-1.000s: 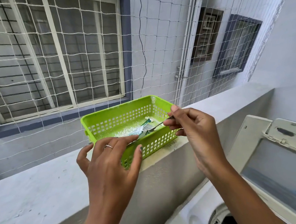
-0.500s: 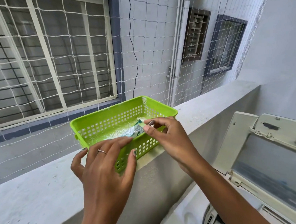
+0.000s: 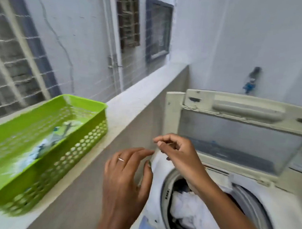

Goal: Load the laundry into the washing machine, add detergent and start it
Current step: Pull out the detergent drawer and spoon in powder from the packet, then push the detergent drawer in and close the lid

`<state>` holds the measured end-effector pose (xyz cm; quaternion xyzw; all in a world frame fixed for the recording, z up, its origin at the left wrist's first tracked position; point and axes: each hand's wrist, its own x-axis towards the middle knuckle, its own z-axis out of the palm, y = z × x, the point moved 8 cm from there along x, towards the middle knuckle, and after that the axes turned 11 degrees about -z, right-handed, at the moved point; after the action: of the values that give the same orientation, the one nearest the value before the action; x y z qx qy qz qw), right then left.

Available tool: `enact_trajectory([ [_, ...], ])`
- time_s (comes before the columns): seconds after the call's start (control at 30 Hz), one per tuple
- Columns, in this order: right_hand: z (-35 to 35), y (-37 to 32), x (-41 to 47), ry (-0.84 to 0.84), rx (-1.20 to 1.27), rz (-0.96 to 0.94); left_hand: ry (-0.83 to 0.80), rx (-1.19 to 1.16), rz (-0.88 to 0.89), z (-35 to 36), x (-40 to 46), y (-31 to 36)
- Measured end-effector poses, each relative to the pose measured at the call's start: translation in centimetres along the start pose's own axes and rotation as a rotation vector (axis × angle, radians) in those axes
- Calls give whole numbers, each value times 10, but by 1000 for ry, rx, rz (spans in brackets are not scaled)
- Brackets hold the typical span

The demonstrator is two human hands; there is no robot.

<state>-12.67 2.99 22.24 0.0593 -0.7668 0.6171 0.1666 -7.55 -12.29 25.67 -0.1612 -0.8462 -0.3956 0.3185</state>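
My right hand (image 3: 179, 155) pinches the top edge of a small white detergent sachet (image 3: 159, 161) just above the left rim of the washing machine (image 3: 273, 206). My left hand (image 3: 125, 180), with a ring on it, holds the sachet's left side between fingertips and thumb. The machine's lid (image 3: 242, 137) stands open behind my hands. White and dark laundry (image 3: 188, 210) fills the drum below my right forearm. The picture is motion-blurred.
A green perforated basket (image 3: 85, 140) sits on the concrete ledge (image 3: 135, 99) to the left, with sachets and what looks like scissors inside. Netting and a neighbouring building's windows lie beyond the ledge. A tap (image 3: 251, 81) sticks out of the wall behind the machine.
Both hands left the green basket and moved right and down to the washing machine, carrying a sachet. The view swung right, and the drum with laundry now shows.
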Motion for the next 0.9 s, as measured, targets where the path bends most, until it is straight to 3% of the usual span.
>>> enact_trajectory([
  [0.17,-85,88,-62,235,-64,277,-510,-118,-114,126,-39,-12],
  [0.3,-132,148,-112,342,-143,416,-891,-230,-306,213,-92,-25],
  [0.37,-147,174,-132,364,-225,476,-990,-202,-277,244,-113,-27],
  [0.53,-167,222,-148,364,-451,523,-970,-63,-165,291,-125,-37],
  [0.7,-183,239,-126,310,-958,484,-854,-36,-116,336,-100,-52],
  [0.9,-197,272,-89,175,-1211,453,-827,94,4,385,-85,-64],
])
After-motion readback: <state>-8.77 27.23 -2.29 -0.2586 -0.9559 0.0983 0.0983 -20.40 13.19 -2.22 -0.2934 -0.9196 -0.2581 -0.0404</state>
